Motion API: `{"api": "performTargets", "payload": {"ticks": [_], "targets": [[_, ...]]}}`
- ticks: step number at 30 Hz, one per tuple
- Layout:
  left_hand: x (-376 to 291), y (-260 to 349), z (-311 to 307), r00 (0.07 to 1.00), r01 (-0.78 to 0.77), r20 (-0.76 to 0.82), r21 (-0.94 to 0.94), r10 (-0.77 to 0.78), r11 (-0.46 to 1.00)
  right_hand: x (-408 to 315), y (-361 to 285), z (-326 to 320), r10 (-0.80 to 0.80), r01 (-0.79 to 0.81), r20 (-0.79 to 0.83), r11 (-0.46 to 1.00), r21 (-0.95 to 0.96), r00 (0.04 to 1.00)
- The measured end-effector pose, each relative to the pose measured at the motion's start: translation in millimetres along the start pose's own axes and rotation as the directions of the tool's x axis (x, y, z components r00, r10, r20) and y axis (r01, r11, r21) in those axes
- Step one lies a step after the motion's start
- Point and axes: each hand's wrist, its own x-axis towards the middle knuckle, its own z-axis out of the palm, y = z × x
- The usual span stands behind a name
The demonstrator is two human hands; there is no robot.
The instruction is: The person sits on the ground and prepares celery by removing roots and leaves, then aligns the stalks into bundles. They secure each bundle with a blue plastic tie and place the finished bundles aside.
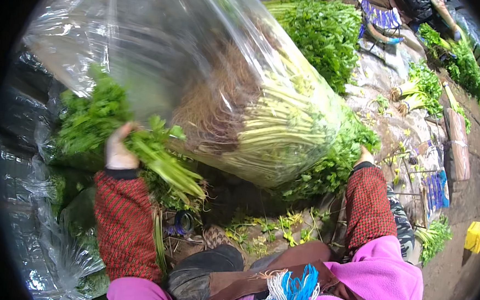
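My left hand grips a bunch of leafy green celery, its leaves to the upper left and its stalks and roots pointing down to the right. A large clear plastic bag spreads across the upper middle, its empty-looking part at the upper left. Inside lie many rooted celery stalks, roots to the left, leaves to the right. My right hand is at the leafy end of that bag; leaves hide most of its fingers, so whether they are closed cannot be told.
A pile of celery lies beyond the bag. Smaller bunches rest on plastic sheeting at the right, near a yellow container. Filled clear bags stand at the left. Loose leaves litter the ground before my knees. Another person's arm shows at upper right.
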Motion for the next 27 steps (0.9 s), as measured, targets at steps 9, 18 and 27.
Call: {"api": "performTargets", "payload": {"ticks": [9,18,27], "targets": [[38,115,-52,0.952,-0.058,-0.292,0.125,0.092,0.991,-3,55,13,-0.316,0.317,0.058,0.894,-0.317,0.947],[58,132,-66,0.914,-0.045,-0.393,0.163,0.106,0.986,-38,33,59,-0.221,0.244,0.115,0.748,-0.617,0.969],[-31,271,-107,0.909,-0.114,-0.369,0.231,0.195,0.966,-67,-9,86,-0.349,0.397,0.227,0.564,-0.724,0.909]]}}
